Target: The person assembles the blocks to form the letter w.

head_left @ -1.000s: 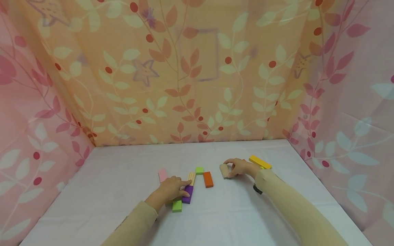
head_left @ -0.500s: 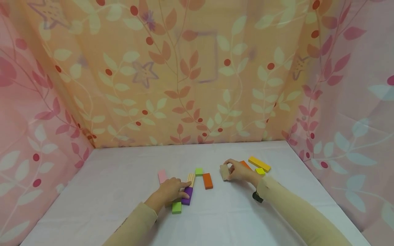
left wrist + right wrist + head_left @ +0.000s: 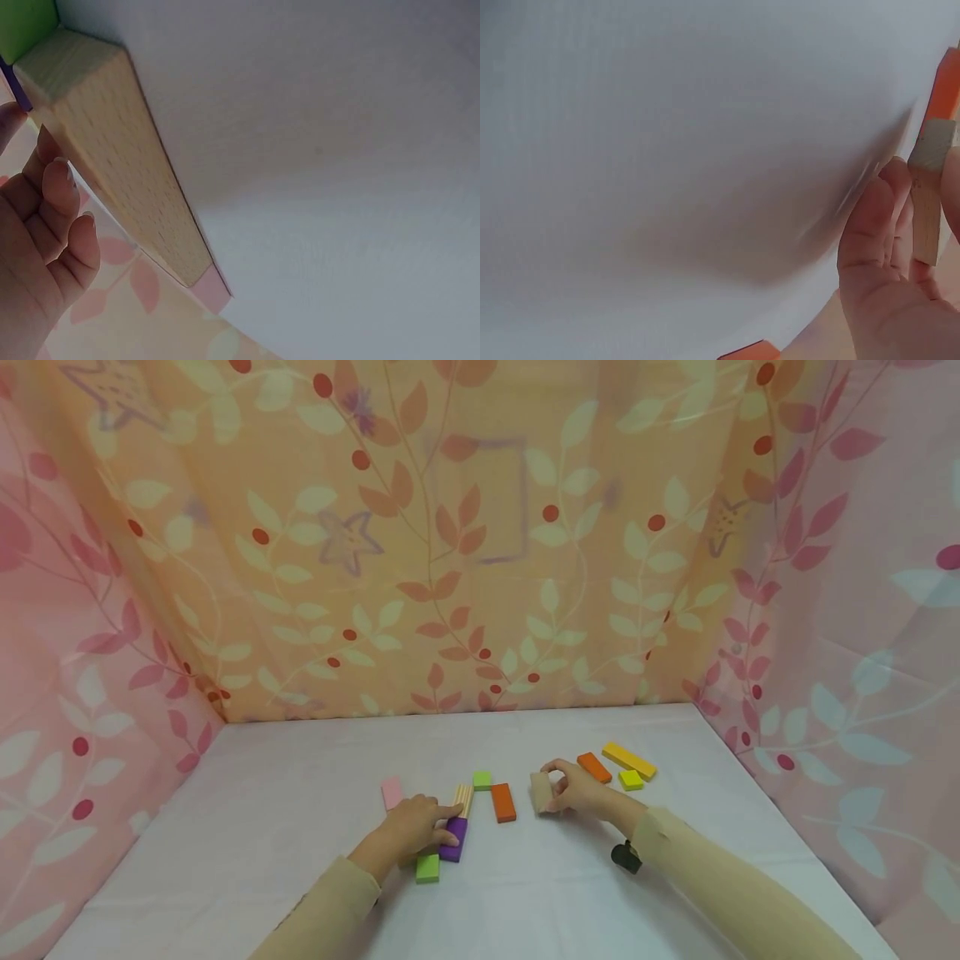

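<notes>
My left hand [image 3: 412, 828] rests at a row of toy blocks. Its forefinger touches the striped wooden piece [image 3: 463, 795], and its thumb lies on the purple block [image 3: 452, 849]. Beneath that hand, mostly hidden in the head view, a long plain wooden block [image 3: 131, 161] stretches between a green block [image 3: 26, 28] and the pink block [image 3: 211, 289]. My right hand [image 3: 576, 791] pinches a pale wooden block [image 3: 538, 793] between thumb and fingers, to the right of an orange block [image 3: 503, 802]. Whether the pale block touches the cloth is unclear.
A light green block [image 3: 482, 781] lies behind the orange one. Past the right hand are another orange block [image 3: 594, 767], a yellow cube-like block [image 3: 631, 780] and a long yellow block [image 3: 628, 761]. Patterned curtains [image 3: 480, 610] border the white tabletop [image 3: 300, 777].
My right hand has brought the pale block a little nearer to me and slightly left, uncovering the orange and yellow blocks behind it. My left hand stays at the purple block.
</notes>
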Tool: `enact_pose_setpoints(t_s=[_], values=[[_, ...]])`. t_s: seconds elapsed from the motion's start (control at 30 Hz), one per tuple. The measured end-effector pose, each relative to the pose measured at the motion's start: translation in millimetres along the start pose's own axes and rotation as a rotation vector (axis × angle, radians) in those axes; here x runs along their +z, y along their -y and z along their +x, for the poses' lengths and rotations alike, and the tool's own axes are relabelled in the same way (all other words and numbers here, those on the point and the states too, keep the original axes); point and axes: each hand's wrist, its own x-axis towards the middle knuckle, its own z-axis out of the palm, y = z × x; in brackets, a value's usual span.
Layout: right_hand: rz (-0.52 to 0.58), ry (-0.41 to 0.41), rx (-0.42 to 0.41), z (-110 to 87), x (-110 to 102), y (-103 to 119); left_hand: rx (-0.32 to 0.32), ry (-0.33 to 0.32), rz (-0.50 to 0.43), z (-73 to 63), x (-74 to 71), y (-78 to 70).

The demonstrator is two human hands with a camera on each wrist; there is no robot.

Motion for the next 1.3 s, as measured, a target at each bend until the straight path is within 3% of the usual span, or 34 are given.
enact_pose_setpoints(t_s=[0.5,0.93,1.3], values=[[0.013,0.062,0.017,-19.0,14.4,0.6,0.011,-0.029,0.027,-2.7,-1.0,-1.7],[0.028,0.211,-0.083,-43.4,29.6,2.6,0.008,-0.019,0.031,-1.8,-1.9,-2.5],[-0.050,0.266,-0.182,-45.6,38.6,1.5,0.009,-0.019,0.030,-0.6,0.0,-0.1]])
